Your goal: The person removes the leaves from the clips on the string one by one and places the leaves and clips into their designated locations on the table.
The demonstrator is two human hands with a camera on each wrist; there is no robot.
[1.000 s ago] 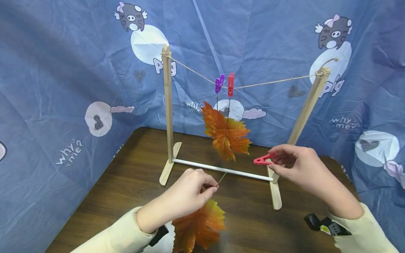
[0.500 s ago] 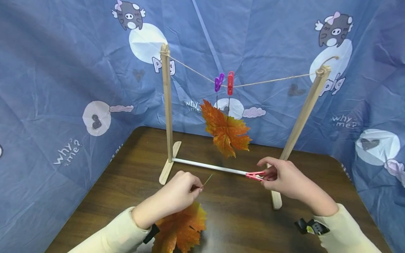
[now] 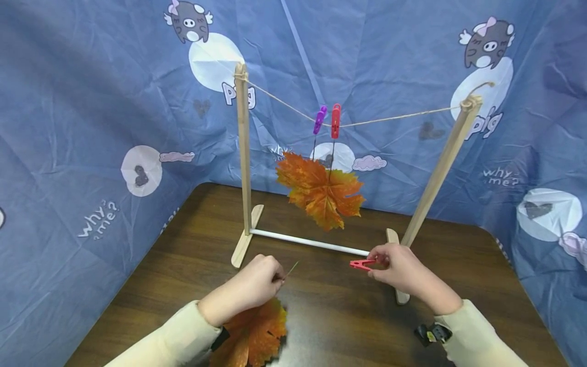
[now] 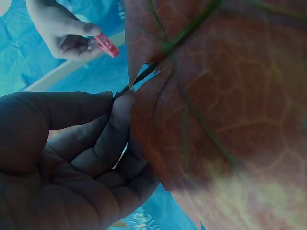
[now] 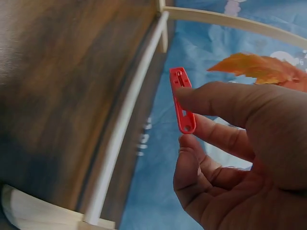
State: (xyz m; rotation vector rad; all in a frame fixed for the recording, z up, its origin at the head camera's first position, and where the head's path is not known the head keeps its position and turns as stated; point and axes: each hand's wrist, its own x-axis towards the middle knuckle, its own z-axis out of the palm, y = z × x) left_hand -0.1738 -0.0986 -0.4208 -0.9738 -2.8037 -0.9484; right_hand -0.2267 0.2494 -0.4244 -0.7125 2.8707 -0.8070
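Observation:
My left hand (image 3: 259,282) pinches the thin stem of an orange maple leaf (image 3: 252,336), which hangs below the wrist; in the left wrist view the leaf (image 4: 216,110) fills the frame beside my fingers (image 4: 115,129). My right hand (image 3: 394,267) pinches a red clothes peg (image 3: 361,264) between thumb and fingers, low in front of the white bar (image 3: 312,242); the peg (image 5: 182,100) points up in the right wrist view. Two orange leaves (image 3: 321,191) hang from a purple peg (image 3: 319,120) and a red peg (image 3: 335,121) on the string (image 3: 394,118).
A wooden drying stand has a left post (image 3: 243,153) and a slanted right post (image 3: 440,171) with flat feet on the brown table (image 3: 174,265). Blue cartoon cloth (image 3: 91,127) hangs behind and on both sides. A black wrist mount (image 3: 431,334) shows at my right sleeve.
My right hand has come down and left with the red peg, from above the bar to in front of it. The left hand drew back slightly with its leaf. The hanging leaves turned.

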